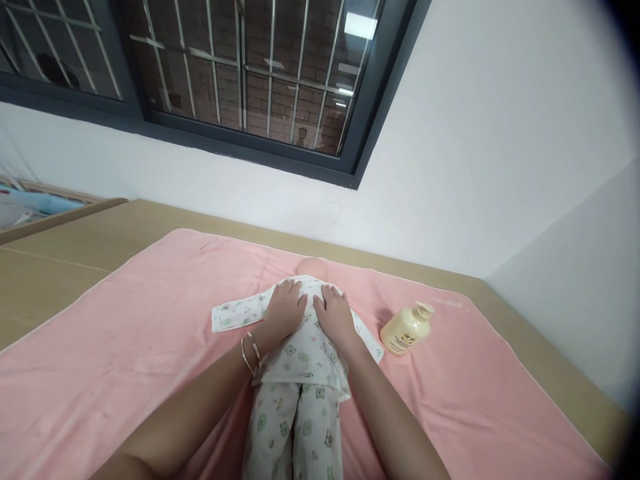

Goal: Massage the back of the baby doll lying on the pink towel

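Observation:
A baby doll (310, 357) in white pyjamas with a small green and brown print lies stretched out, its bare round head (313, 267) at the far end. No face shows on it. My left hand (286, 308) rests flat on the left side of its upper body, fingers pointing toward the head. Flat on the right side lies my right hand (336, 313), thumb apart from the fingers. The two thumbs are close together but not touching. One sleeve (235, 313) stretches out to the left; the other is partly hidden by my right forearm.
Beneath the doll is a pink blanket (165, 320) over a wooden surface (65, 287). A cream pump bottle (406, 329) leans on the blanket at the right. Behind stand a white wall (425, 180) and a barred, dark-framed window (250, 73). A raised wooden edge (65, 220) runs at far left.

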The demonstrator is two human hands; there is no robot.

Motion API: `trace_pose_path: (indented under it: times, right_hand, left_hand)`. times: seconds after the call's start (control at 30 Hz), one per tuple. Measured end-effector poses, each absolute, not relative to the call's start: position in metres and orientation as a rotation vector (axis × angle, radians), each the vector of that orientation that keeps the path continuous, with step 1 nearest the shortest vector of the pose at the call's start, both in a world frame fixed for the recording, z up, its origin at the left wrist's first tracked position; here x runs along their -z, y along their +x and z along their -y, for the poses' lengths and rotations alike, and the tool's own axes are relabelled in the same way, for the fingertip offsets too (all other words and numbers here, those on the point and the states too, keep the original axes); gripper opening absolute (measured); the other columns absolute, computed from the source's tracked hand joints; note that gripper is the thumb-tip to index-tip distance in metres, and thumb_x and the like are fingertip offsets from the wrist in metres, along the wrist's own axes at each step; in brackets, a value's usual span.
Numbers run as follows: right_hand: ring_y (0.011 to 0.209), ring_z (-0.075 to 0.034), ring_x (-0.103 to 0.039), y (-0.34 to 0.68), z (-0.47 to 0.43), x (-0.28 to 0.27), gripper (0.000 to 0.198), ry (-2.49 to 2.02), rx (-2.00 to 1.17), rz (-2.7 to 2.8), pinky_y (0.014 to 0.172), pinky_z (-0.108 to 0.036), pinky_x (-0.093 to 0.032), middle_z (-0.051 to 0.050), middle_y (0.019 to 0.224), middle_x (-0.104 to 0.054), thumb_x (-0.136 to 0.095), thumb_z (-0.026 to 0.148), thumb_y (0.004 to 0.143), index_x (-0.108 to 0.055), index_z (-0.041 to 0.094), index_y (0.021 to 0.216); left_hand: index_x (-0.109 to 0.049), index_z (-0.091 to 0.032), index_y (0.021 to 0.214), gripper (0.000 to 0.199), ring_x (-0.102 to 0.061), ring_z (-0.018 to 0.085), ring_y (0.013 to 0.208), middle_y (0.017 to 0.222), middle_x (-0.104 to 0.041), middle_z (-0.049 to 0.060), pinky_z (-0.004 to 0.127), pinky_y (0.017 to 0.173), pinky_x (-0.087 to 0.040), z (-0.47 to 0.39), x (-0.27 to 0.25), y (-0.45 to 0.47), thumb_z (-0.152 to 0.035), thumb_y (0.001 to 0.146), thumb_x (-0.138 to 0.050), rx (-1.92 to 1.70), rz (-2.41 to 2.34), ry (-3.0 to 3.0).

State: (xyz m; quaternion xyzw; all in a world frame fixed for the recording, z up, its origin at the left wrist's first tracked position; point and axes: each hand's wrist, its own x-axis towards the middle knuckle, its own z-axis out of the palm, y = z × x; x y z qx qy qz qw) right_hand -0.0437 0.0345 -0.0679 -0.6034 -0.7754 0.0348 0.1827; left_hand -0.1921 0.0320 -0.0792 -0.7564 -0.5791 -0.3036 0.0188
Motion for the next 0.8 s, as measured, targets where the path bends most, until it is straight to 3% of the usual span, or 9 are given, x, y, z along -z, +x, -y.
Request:
trace_pose_path:
  times: [0.2, 0.3, 0.4, 0.53, 0.7, 0.8]
  right_hand:
    - [0.127, -0.030, -0.047, -0.059, -0.007, 0.060, 0.042, -1.642, -0.005, 2.350, 0.111, -0.045, -0.021, -0.020, 0.133, -0.055, -0.039, 0.017, 0.093, -0.054, 0.007, 0.131]
    - [0.124, -0.027, -0.049, -0.054, -0.011, 0.059, 0.037, -1.618, -0.084, 2.285, 0.110, -0.041, -0.026, -0.015, 0.128, -0.060, -0.037, 0.019, 0.094, -0.061, 0.013, 0.122]
    - [0.130, -0.025, -0.045, -0.043, -0.030, 0.066, 0.039, -1.646, -0.204, 2.147, 0.109, -0.037, -0.028, -0.015, 0.135, -0.055, -0.036, 0.029, 0.099, -0.059, 0.013, 0.125]
    - [0.131, -0.025, -0.043, -0.039, -0.038, 0.067, 0.044, -1.630, -0.236, 2.165, 0.110, -0.037, -0.027, -0.016, 0.139, -0.051, -0.034, 0.033, 0.100, -0.052, 0.010, 0.133]
    - [0.107, -0.025, -0.057, -0.049, -0.009, 0.053, 0.031, -1.558, -0.055, 2.310, 0.101, -0.037, -0.034, -0.012, 0.107, -0.067, -0.037, 0.020, 0.095, -0.066, 0.015, 0.106]
    - [0.111, -0.024, -0.056, -0.049, -0.008, 0.054, 0.030, -1.524, -0.090, 2.262, 0.103, -0.036, -0.033, -0.010, 0.111, -0.066, -0.039, 0.022, 0.095, -0.067, 0.018, 0.104]
  left_hand:
    - [-0.062, -0.016, 0.085, 0.025, -0.058, 0.024, 0.088, 0.090, -0.065, 0.009, 0.039, 0.086, -0.047, -0.019, 0.066, -0.184, -0.014, 0.090, -0.037, 0.705, 1.653, -2.491]
    - [-0.062, -0.016, 0.097, 0.022, -0.059, 0.024, 0.099, 0.102, -0.066, 0.010, 0.038, 0.091, -0.046, -0.022, 0.067, -0.186, -0.017, 0.089, -0.042, 0.824, 1.658, -2.477]
    - [-0.056, -0.010, 0.117, 0.035, -0.056, 0.029, 0.111, 0.116, -0.062, 0.017, 0.044, 0.097, -0.044, -0.030, 0.074, -0.193, -0.029, 0.088, -0.050, 0.904, 1.838, -2.300]
    - [-0.060, -0.012, 0.106, 0.028, -0.059, 0.028, 0.103, 0.107, -0.065, 0.015, 0.044, 0.094, -0.046, -0.030, 0.075, -0.193, -0.031, 0.091, -0.047, 0.853, 1.866, -2.340]
    - [-0.060, -0.018, 0.081, 0.021, -0.060, 0.022, 0.092, 0.092, -0.065, 0.009, 0.037, 0.088, -0.047, -0.022, 0.063, -0.189, -0.016, 0.088, -0.040, 0.802, 1.718, -2.516]
    - [-0.059, -0.018, 0.082, 0.018, -0.059, 0.021, 0.089, 0.089, -0.065, 0.008, 0.036, 0.085, -0.048, -0.026, 0.063, -0.192, -0.018, 0.087, -0.042, 0.872, 1.835, -2.499]
